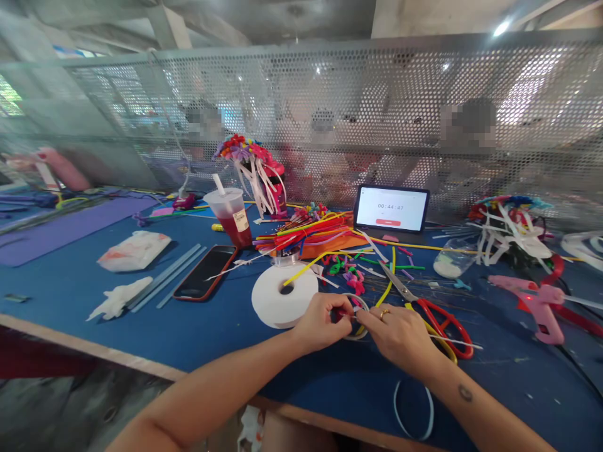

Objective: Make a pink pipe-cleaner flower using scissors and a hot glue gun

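My left hand is closed in a pinch, its thumb and fingertips pressed on something small and reddish that they mostly cover. Close beside it, my right hand is closed too, with its fingertips at the same small thing. A pale ring, like a roll of tape, lies under the fingertips of both hands. From behind my right hand a thin white strip sticks out across the red-handled scissors. A wide white ribbon roll lies flat next to my left hand.
Pipe cleaners are heaped behind the hands, near a cup of red drink and a phone. A tablet shows a timer. On the right lies a pink glue gun. A perforated metal screen borders the table.
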`<state>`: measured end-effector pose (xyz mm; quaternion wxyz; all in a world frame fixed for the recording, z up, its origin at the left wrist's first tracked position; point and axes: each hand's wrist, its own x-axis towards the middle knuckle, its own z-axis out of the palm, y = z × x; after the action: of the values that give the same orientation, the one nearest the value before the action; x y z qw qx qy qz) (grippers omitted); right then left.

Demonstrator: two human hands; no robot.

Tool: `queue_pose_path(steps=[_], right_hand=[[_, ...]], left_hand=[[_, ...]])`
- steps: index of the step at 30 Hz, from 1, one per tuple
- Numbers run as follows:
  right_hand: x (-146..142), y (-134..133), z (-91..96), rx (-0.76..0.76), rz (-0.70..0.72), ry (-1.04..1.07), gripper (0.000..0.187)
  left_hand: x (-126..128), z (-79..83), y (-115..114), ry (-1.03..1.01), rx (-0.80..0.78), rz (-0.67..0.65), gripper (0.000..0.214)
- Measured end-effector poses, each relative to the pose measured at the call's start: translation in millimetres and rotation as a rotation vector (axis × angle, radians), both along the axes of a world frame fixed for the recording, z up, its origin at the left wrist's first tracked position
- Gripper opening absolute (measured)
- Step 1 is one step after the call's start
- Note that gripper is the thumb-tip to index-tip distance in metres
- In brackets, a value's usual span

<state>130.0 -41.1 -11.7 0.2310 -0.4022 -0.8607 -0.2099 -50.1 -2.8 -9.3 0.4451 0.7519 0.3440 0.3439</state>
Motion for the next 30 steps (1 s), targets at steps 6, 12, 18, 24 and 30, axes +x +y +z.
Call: queue_pose_path(steps=[6, 12, 18, 24, 30], right_hand=[[-0.4, -0.2, 1.5, -0.002, 0.016, 0.021, 0.021], [0.7, 0.5, -2.3, -0.007, 0.009, 0.021, 0.019], [0.9, 0.4, -1.7, 0.005, 0.014, 0.018, 0.02], [0.6, 1.0, -1.7, 0.006, 0.015, 0.014, 0.02], [1.0, 0.2, -2.7, 0.022, 0.016, 0.02, 0.022]], left_hand=[[-0.2, 0.4, 0.6, 0.021, -0.006, -0.007, 0.01], [0.8, -0.7, 0.5, -0.001, -0.001, -0.003, 0.009], [1.2, 0.7, -0.1, -0.008, 0.0, -0.006, 0.008], [0.8, -2.1, 0.1, -0.003, -0.009, -0.014, 0.007], [0.9, -2.8, 0.7, -0.004, -0.01, -0.007, 0.008]])
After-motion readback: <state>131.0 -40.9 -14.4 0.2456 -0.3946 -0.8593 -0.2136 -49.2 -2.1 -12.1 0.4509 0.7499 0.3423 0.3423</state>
